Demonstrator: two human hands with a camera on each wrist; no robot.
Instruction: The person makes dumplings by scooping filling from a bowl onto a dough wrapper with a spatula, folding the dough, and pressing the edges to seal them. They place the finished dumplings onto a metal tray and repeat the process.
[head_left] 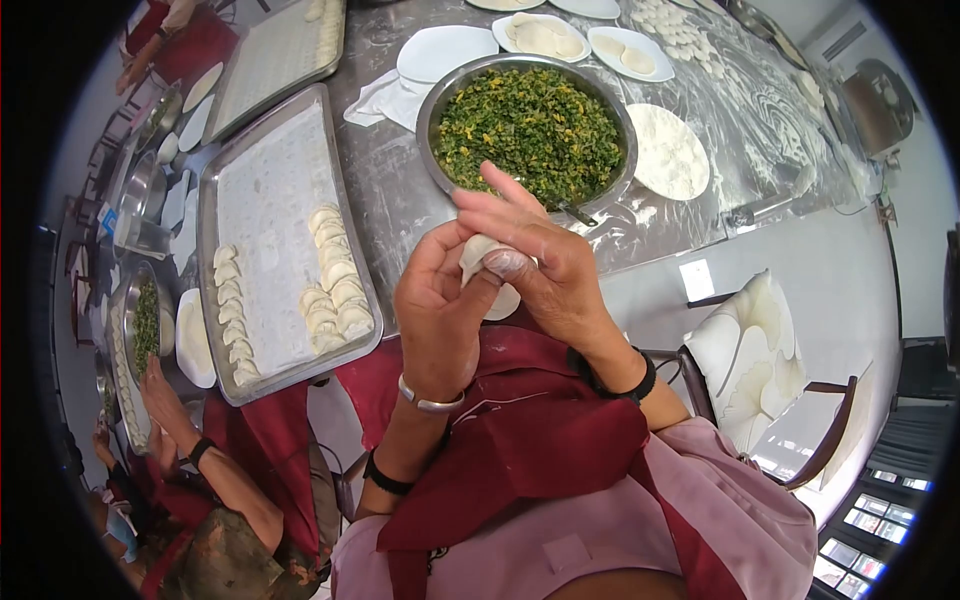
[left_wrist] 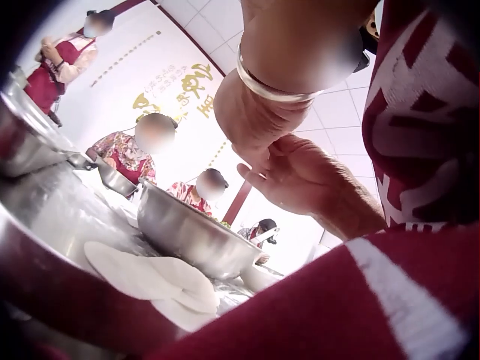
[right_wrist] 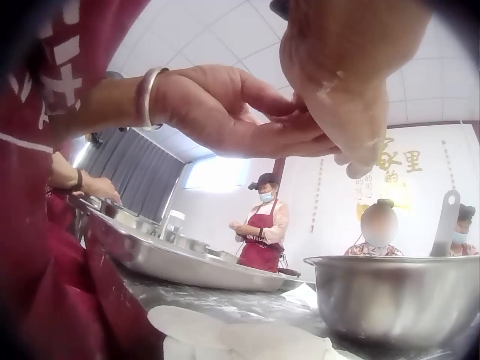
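A white dough dumpling (head_left: 478, 256) is held between both hands in front of the apron, in the head view. My left hand (head_left: 438, 310), with a silver bangle, grips one side with thumb and fingers. From the other side my right hand (head_left: 548, 258) pinches the edge, its floury thumb lying on the dough and its other fingers extended over the left fingers. In both wrist views the hands hide the dumpling. Below them lie flat dough wrappers (left_wrist: 150, 274). Just beyond stands a steel bowl (head_left: 428, 150) of chopped green and yellow filling, a utensil handle (head_left: 578, 214) at its near rim.
To the left, a metal tray (head_left: 275, 180) bears rows of folded dumplings (head_left: 338, 265). A plate of flour (head_left: 670, 155) stands right of the bowl; plates with wrappers (head_left: 540, 38) are behind it. A chair (head_left: 745, 350) stands at the right, and another person's arm (head_left: 235, 490) reaches in at left.
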